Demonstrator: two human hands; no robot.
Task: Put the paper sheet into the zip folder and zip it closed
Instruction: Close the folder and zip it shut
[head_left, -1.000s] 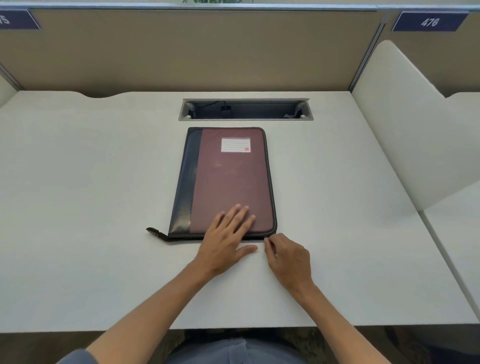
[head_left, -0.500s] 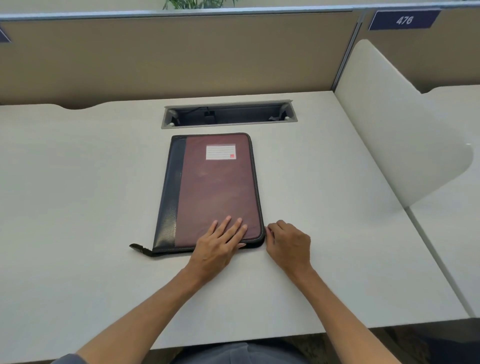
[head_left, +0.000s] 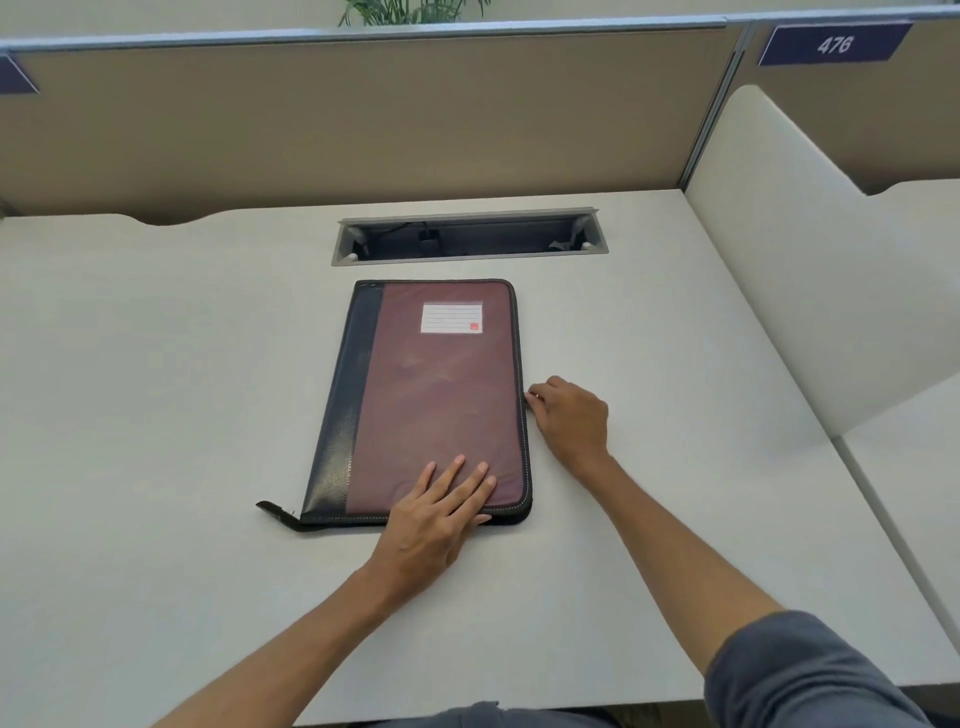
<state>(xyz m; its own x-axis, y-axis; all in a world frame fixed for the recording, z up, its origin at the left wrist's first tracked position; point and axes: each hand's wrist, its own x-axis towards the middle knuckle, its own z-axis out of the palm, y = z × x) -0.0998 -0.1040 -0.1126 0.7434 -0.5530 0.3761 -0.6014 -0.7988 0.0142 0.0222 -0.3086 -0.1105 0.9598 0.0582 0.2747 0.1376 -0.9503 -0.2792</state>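
A maroon and black zip folder lies flat and closed on the white desk, with a white label near its far edge. My left hand presses flat on the folder's near right corner, fingers spread. My right hand is at the middle of the folder's right edge, fingers pinched on the zipper pull. A black zipper tail sticks out at the near left corner. No paper sheet is visible.
A grey cable slot is set into the desk just beyond the folder. A tan partition wall closes the back. A white curved divider stands at the right, with a neighbouring desk beyond it.
My right hand has slid from the folder's near right corner up along the right edge to about its middle. My left hand stays pressed on the near right corner.
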